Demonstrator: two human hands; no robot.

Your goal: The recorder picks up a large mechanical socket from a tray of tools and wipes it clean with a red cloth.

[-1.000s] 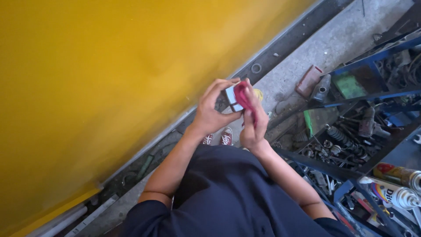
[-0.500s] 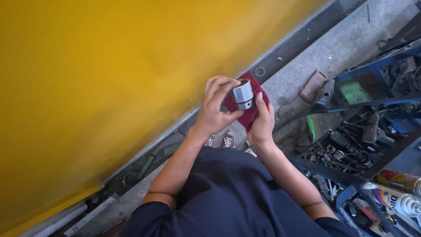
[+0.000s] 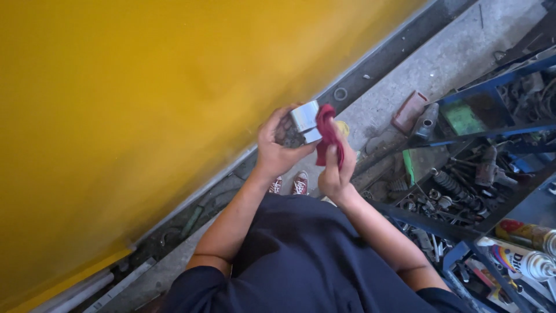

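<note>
Yellow sheet metal fills the left of the view, with a dark rail (image 3: 370, 66) along its foot and a bare concrete floor (image 3: 452, 64) beyond it. Fingers of the left hand (image 3: 278, 148) are curled around a small shiny metal part (image 3: 305, 120), thumb on the near side and fingertips over the top, holding it at chest height. The right hand (image 3: 336, 171) pinches a red rag (image 3: 328, 136) between thumb and fingers, with the cloth pressed against the part's right face.

Directly below the hands are the person's red shoes (image 3: 292, 184). To the right stands a blue metal rack (image 3: 492, 104) crammed with greasy springs, bolts and loose tools, and spray cans (image 3: 524, 255) lie on a lower shelf. A brick-coloured block (image 3: 409, 111) rests on the floor near the rack.

The grip looks like the weak point. The part seems smooth and possibly oily, and it is held by fingertips alone, so a hard push from the rag could twist it loose. It would then likely fall onto the shoes or the concrete. Sharp edges on the part could also snag the cloth or nick a finger.
</note>
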